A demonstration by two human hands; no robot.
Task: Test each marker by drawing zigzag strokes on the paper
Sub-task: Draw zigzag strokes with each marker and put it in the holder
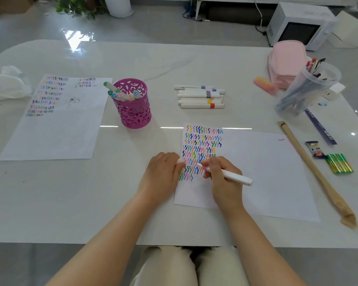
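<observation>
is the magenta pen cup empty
No, the magenta pen cup holds several markers, their coloured caps sticking out above its rim.

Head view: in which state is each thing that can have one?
Marker, uncapped, tip on paper, gripped by right hand.
Cap, off, held by left hand.
Paper, flat, partly filled with zigzags.
Purple cup, upright, holding markers.
Loose markers, capped, lying side by side.
</observation>
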